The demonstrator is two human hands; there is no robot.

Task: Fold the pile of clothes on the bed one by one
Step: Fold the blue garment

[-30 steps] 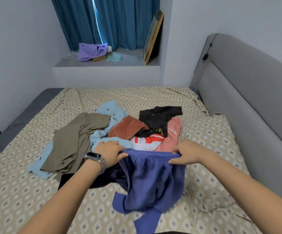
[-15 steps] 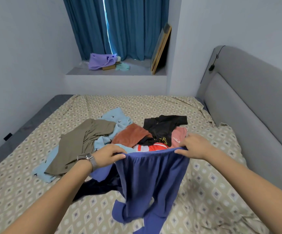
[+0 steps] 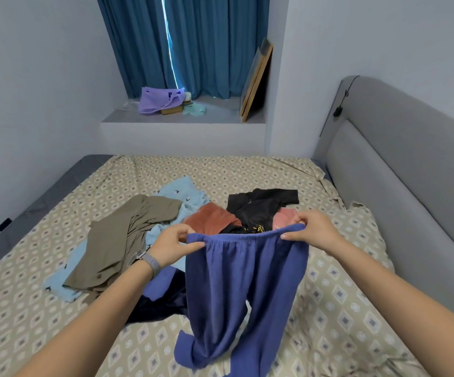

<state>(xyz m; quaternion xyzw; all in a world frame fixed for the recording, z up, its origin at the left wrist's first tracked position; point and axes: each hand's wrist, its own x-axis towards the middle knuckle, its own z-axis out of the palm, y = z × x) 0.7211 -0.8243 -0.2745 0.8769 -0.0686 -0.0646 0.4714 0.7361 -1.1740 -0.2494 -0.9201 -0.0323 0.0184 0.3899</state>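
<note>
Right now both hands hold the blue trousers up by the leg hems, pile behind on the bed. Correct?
Not quite. The head view shows the left hand and right hand pinching the blue trousers by the gathered waistband, legs hanging down. The pile does lie behind on the bed.

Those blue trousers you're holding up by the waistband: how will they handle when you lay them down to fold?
Probably floppy: the blue trousers hang limp from the left hand and right hand, legs crumpling on the bed. Likely light, since fingertip pinches hold them. The gathered waistband may bunch, so expect smoothing.
</note>
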